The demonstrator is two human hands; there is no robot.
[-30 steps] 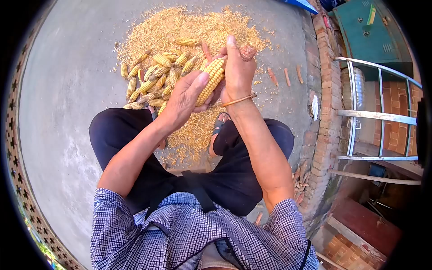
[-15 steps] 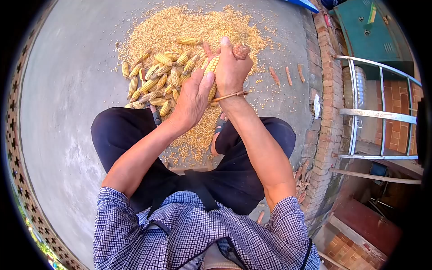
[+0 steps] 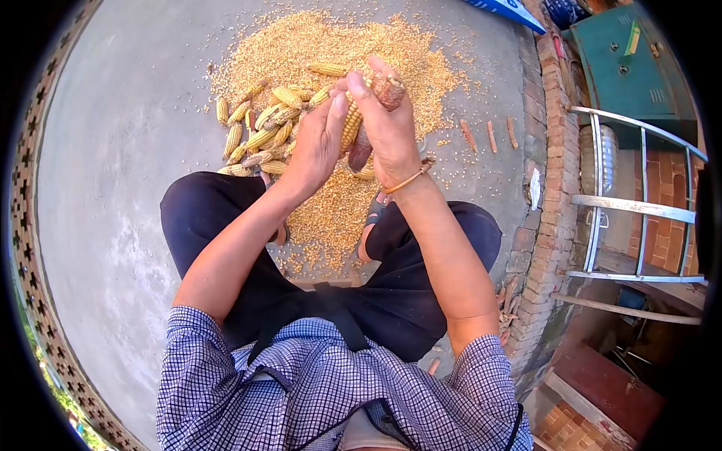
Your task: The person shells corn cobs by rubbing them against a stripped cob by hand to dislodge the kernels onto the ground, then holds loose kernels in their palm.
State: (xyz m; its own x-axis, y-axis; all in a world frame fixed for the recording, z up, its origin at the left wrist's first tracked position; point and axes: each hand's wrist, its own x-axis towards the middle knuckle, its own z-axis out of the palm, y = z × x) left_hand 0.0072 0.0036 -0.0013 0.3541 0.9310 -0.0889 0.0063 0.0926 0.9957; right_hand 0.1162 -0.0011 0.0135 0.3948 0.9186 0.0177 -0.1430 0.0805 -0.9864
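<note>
My left hand point(image 3: 317, 146) is closed around a yellow ear of corn point(image 3: 350, 126), its thumb pointing up along it. In my right hand point(image 3: 389, 134) is a reddish, bare corn cob point(image 3: 389, 93); its upper end shows above the fingers and its lower end below the palm. The cob lies right against the ear, with the two hands close together. Part of the right fingers is hidden behind the cob and ear. Just left of my hands is a heap of unshelled ears point(image 3: 262, 139) on the ground.
Loose kernels point(image 3: 278, 49) spread beyond the ears, and more kernels point(image 3: 331, 218) lie between my feet. Several bare cobs point(image 3: 468, 136) rest on the concrete point(image 3: 113, 150) at right. Farther right are a brick edge point(image 3: 553, 188), a metal rail point(image 3: 632, 207) and a green cabinet point(image 3: 620, 64).
My right hand has turned and its fingers have loosened, so the cob's lower end now shows beside the ear. My left hand still holds the ear. The whole view has shifted slightly.
</note>
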